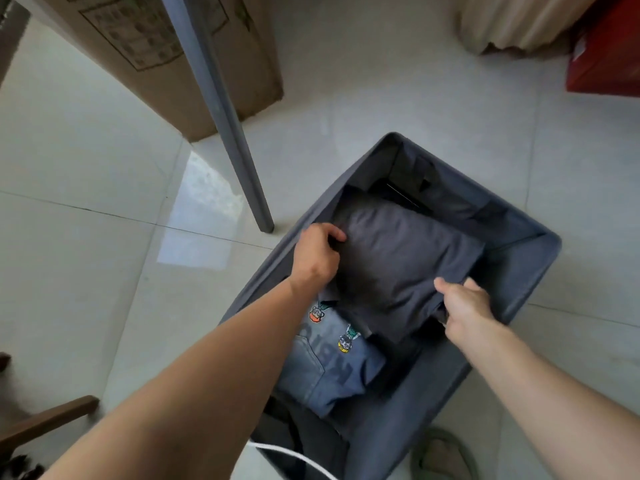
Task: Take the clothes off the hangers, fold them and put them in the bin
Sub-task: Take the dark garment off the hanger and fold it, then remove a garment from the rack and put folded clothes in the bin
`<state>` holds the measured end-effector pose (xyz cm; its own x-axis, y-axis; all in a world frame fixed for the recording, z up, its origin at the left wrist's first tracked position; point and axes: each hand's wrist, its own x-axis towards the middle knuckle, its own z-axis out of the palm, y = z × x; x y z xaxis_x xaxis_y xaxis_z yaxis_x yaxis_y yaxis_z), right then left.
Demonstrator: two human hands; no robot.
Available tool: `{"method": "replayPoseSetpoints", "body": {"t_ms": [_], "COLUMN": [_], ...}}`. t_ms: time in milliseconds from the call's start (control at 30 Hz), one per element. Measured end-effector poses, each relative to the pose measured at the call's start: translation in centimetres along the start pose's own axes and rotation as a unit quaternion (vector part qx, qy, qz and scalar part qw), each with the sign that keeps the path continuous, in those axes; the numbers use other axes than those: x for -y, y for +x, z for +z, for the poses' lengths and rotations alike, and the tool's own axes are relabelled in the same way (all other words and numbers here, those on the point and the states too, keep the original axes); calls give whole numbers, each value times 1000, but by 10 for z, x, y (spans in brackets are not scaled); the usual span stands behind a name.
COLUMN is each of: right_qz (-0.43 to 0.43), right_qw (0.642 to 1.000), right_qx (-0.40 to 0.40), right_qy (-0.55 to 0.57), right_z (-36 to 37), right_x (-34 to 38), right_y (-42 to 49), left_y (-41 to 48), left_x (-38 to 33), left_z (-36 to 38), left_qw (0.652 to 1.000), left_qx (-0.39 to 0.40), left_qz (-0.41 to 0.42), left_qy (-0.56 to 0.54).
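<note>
In the head view, your left hand (pixel 317 258) grips the far-left edge of the folded dark grey cloth garment (pixel 405 261) and your right hand (pixel 467 306) pinches its near-right corner. The garment is inside the grey fabric bin (pixel 519 271), over the middle, overlapping a folded blue denim garment with cartoon patches (pixel 332 368) at the near end. Expect it to be light, soft and floppy, so hold all the layers at the folded edges or the fold will probably slip open. The bin's side walls crowd your knuckles, and only the far corner shows free room. A grey metal pole (pixel 221 109) stands on the pale tiled floor (pixel 86 202) near the bin's left wall.
</note>
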<state>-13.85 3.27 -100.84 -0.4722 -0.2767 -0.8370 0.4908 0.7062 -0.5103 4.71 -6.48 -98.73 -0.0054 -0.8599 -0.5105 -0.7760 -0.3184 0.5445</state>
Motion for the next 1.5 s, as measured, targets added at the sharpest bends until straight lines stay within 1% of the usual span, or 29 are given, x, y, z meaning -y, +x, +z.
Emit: {"method": "replayPoseSetpoints", "body": {"t_ms": [33,100,167,200,267,333,367,433,500,600,667,800,933,1233,1500], "right_qz": [20,60,93,95,55,22,20,28,34,57,68,73,57,-30,-130], "right_qw": [1000,996,983,976,973,976,977,979,980,981,984,984,984,981,966], "right_qx": [1,19,30,32,29,26,26,33,45,73,91,118,146,193,206], "right_qy": [-14,-69,-155,-192,-222,-214,-209,-198,-193,-171,-140,-108,-90,-8,82], "right_z": [3,7,9,8,5,0,-1,-4,-7,-17,-27,-46,-63,-121,-179], "right_x": [-7,-19,-23,-25,-20,-6,2,16,26,39,52,78,112,199,271], "right_y": [6,16,19,22,19,5,-2,-21,-47,-86,-121,-181,-241,-395,-532], "left_y": [3,7,8,7,2,-7,-10,-20,-39,-77,-108,-162,-214,-326,-430], "left_x": [4,10,12,12,11,4,-2,-13,-26,-48,-64,-104,-153,-261,-355], "left_z": [5,11,14,14,11,3,-1,-10,-19,-34,-51,-84,-121,-215,-306], "left_qw": [999,990,975,970,969,972,974,981,983,979,974,940,912,903,887], "left_qx": [10,69,144,166,173,165,156,141,142,162,162,161,175,157,156], "left_qz": [7,0,-32,-48,-58,-62,-66,-84,-103,-122,-141,-202,-214,-142,-43], "left_qy": [43,122,164,169,166,156,148,108,49,-18,-70,-222,-302,-373,-433]}}
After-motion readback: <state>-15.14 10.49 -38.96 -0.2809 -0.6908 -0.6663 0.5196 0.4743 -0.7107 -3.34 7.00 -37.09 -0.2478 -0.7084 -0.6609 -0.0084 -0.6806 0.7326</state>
